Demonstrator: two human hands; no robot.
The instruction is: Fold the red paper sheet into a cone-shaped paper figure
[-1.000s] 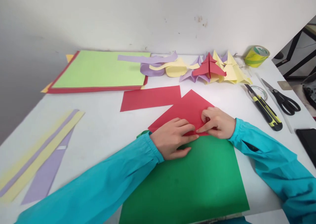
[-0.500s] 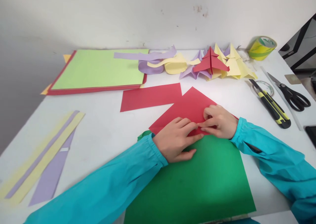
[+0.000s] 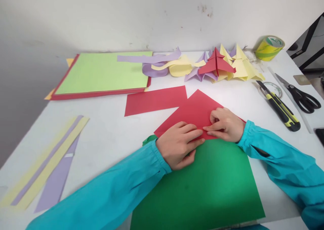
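A sheet of red paper (image 3: 191, 109) lies at an angle in the middle of the table. Its near edge, which looks narrowly folded, overlaps a large green sheet (image 3: 202, 186). My left hand (image 3: 180, 143) rests on that near edge with its fingers stretched out, the thumb lower down over the green. Just right of those fingertips, my right hand (image 3: 224, 124) has thumb and index finger closed together on the same red edge, its other fingers curled. The fingers partly cover the fold. A second red piece (image 3: 155, 101) lies flat behind, to the left.
At the back are a stack topped by light green paper (image 3: 101, 73), curled paper strips (image 3: 162, 57) and several folded paper shapes (image 3: 217, 64). A cutter (image 3: 279, 106), scissors (image 3: 300, 95) and tape roll (image 3: 269, 48) are at right. Yellow and purple strips (image 3: 55, 159) lie left.
My left fingers have drawn back slightly to the left along the red edge, and the thumb has tucked in. The right hand keeps its pinch. The whole view has shifted a little.
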